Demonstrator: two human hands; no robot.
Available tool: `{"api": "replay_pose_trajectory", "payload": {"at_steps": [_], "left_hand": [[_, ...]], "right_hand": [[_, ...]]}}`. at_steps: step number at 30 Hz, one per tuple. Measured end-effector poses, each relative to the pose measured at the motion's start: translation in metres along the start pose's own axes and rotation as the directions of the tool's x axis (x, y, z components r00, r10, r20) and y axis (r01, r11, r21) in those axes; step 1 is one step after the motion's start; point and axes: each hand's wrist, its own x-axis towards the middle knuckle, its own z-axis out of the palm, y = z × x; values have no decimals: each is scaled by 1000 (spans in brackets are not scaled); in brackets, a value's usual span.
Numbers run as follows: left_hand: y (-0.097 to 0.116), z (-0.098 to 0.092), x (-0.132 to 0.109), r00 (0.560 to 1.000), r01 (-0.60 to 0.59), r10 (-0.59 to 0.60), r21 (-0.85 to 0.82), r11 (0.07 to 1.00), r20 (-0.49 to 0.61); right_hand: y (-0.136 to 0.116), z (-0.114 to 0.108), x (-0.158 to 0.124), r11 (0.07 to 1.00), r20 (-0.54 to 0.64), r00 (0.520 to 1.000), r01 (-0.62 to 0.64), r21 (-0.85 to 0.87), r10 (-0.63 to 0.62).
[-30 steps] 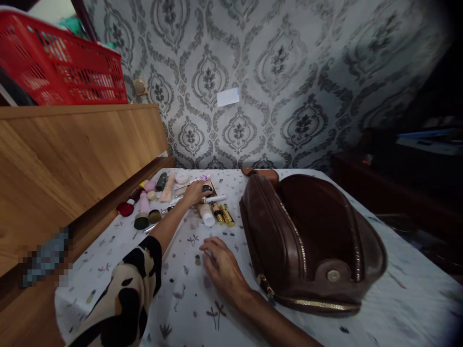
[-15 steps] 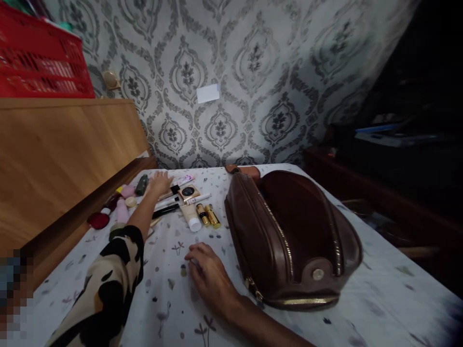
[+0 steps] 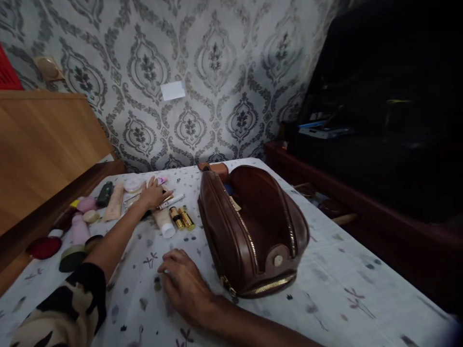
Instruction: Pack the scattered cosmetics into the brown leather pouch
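Printed cloth [image 3: 336,284] carried the cosmetics [image 3: 115,201], spread left of the bag [image 3: 235,236], probably so each showed. Over them reached the left hand [image 3: 154,193], its grip hidden; the right hand [image 3: 186,284], loosely curled, visibly holding nothing, rested beside the bag, perhaps for support.

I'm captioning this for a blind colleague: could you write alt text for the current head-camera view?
A person's left hand is spread over assorted small cosmetics on a white, patterned cloth; the loosely curled right hand is nearer the viewer, beside an open brown leather bag with gold zips.
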Motion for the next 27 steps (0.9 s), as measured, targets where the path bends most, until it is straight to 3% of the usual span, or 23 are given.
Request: {"api": "replay_pose_trajectory", "payload": {"at_steps": [6, 14, 19, 24, 27], "left_hand": [[12, -13, -2, 994, 86, -82, -48, 995, 72], [20, -29, -19, 982, 169, -176, -95, 981, -75], [-1, -41, -34, 944, 280, -295, -119, 953, -146], [-28, -43, -61, 950, 303, -309, -115, 946, -39], [-31, -38, -74, 946, 322, -323, -107, 941, 6]], "right_hand": [[1, 0, 3, 999, 34, 999, -14, -32, 15], [4, 0, 2, 999, 13, 999, 40, -25, -39], [4, 0, 2, 999, 15, 999, 41, -20, -41], [2, -1, 2, 998, 12, 998, 56, -19, -56], [2, -1, 2, 997, 19, 998, 61, -38, -60]]}}
